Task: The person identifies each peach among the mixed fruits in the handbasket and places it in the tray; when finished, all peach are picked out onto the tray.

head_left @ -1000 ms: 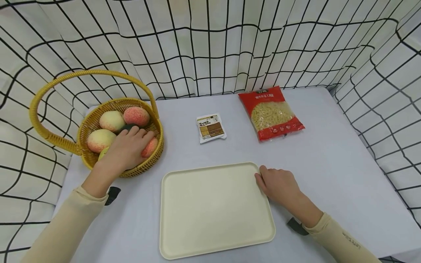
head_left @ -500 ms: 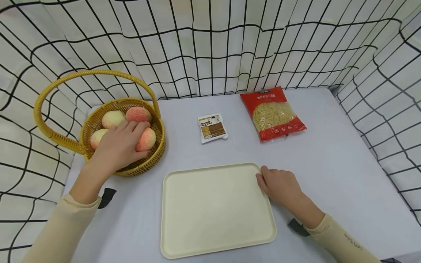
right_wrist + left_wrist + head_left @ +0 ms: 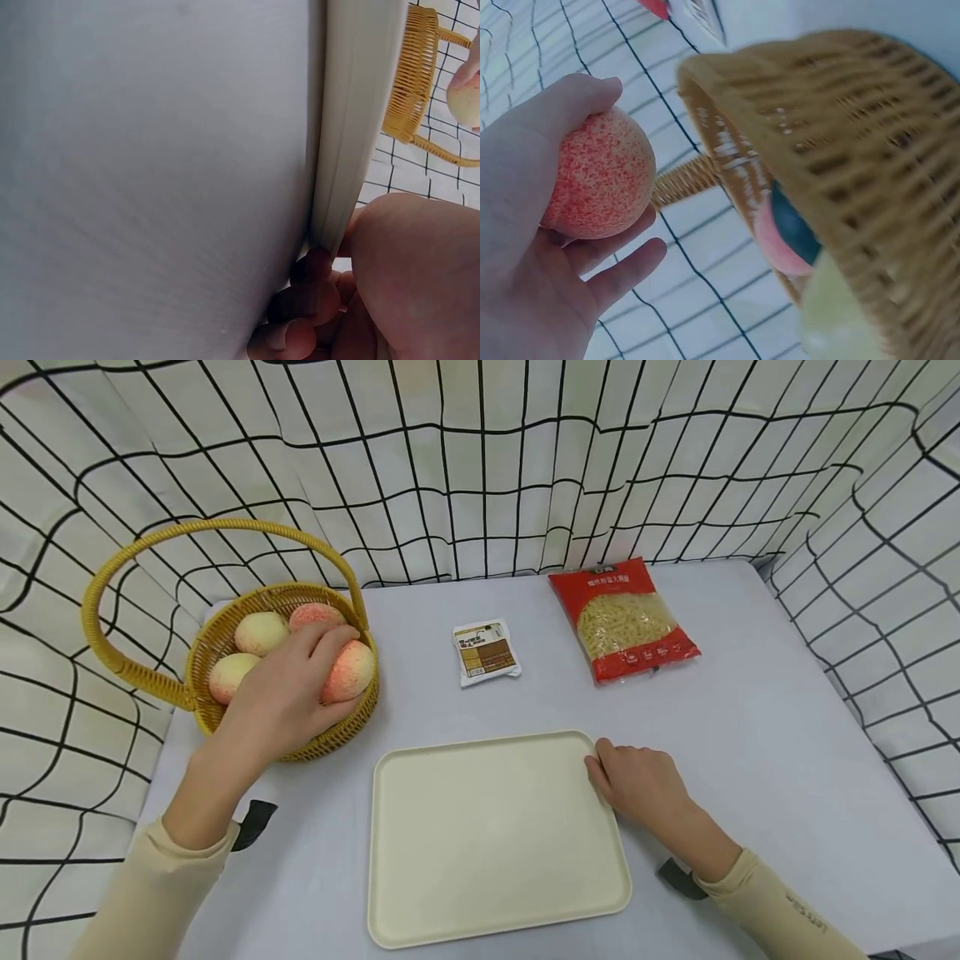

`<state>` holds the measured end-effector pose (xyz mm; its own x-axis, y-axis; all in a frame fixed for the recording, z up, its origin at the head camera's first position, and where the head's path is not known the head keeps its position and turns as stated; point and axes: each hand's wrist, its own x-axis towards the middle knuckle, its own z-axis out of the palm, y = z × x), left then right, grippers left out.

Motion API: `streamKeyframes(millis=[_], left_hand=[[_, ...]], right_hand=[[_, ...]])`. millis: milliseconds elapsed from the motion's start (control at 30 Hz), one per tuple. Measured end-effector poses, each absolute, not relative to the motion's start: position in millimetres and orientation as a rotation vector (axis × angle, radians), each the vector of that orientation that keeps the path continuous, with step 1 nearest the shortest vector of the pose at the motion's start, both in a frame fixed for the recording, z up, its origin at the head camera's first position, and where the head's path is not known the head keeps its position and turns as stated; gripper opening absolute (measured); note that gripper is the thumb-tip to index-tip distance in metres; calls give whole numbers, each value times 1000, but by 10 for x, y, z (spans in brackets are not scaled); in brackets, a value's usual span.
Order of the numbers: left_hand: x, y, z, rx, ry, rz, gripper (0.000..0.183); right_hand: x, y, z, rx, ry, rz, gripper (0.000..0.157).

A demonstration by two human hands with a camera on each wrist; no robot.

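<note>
My left hand holds a pink-and-cream peach above the right side of a yellow wicker basket. In the left wrist view the thumb and fingers wrap this peach, which is apart from the basket's rim. More peaches lie inside the basket. A dark green thing and a pale green one also show there, partly hidden. My right hand grips the right edge of a cream tray, near its far corner. The right wrist view shows fingers curled at the tray's rim.
Behind the tray lies a small white-and-brown packet. A red bag of pasta sits farther right at the back. The basket's tall handle arches over its far side. Black netting over white cloth encloses the table.
My left hand has lifted the peach out from among the others and moved it up and right. The right hand stays on the tray's edge.
</note>
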<state>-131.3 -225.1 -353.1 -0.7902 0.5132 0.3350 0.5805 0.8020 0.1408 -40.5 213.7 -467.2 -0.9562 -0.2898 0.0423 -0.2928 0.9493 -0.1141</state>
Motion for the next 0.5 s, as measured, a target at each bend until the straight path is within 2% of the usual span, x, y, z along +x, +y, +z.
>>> streamKeyframes(millis=[500], left_hand=[[-1129, -1755, -3516, -1022, -2632, -338, 70]], right_hand=[[-389, 2131, -4658, 476, -3038, 162, 35]])
